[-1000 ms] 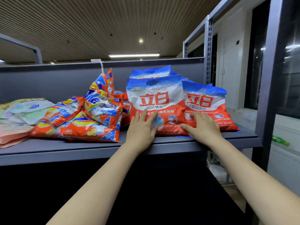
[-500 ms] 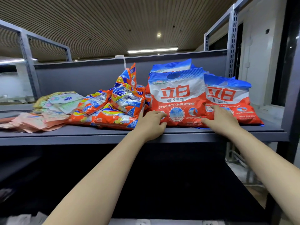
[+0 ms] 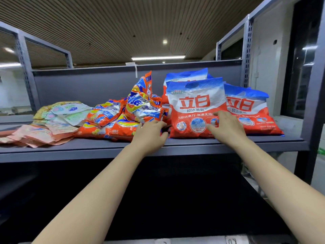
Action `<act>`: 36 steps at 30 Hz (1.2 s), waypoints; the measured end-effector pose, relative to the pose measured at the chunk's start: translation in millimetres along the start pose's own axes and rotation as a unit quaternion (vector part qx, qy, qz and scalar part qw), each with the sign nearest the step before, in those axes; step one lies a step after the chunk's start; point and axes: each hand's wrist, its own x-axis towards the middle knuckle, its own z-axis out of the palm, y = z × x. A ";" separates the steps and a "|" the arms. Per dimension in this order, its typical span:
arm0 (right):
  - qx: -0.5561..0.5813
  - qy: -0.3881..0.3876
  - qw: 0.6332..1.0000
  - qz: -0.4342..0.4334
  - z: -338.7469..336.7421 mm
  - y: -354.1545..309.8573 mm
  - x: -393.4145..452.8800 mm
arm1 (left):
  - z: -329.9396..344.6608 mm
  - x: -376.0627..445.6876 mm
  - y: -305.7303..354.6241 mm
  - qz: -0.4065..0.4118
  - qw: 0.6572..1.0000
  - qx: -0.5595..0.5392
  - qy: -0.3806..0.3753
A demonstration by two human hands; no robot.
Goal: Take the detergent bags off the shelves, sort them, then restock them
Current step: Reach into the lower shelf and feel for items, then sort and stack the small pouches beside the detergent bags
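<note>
A grey shelf (image 3: 175, 150) carries detergent bags in groups. At the right stand red, white and blue bags: a front bag (image 3: 194, 106), another to its right (image 3: 246, 110) and one behind (image 3: 186, 76). My right hand (image 3: 226, 127) rests on the lower front of the front bag with fingers spread. My left hand (image 3: 151, 134) lies at that bag's lower left edge, fingers loosely bent, beside a heap of orange and blue bags (image 3: 133, 111). Whether the left fingers grip anything cannot be told.
Pale green and yellow pouches (image 3: 65, 111) and pink pouches (image 3: 35, 134) lie at the shelf's left. Grey uprights (image 3: 246, 50) frame the shelf at the right and left. A dark lower shelf space opens below. A wall and window are to the right.
My left hand slid left off the front bag to its left edge. My right hand shifted from the gap between the two bags onto the front bag. The view turned left.
</note>
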 end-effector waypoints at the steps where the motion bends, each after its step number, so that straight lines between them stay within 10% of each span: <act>1: 0.004 0.002 1.000 -0.010 2.3 -9.1 -3.4 | -4.3 -2.9 -6.9 -0.003 1.000 0.000 0.011; 36: 0.182 -0.099 0.957 -0.204 116.0 -303.0 -64.6 | -128.2 -115.4 -307.4 -0.193 0.975 -0.042 0.100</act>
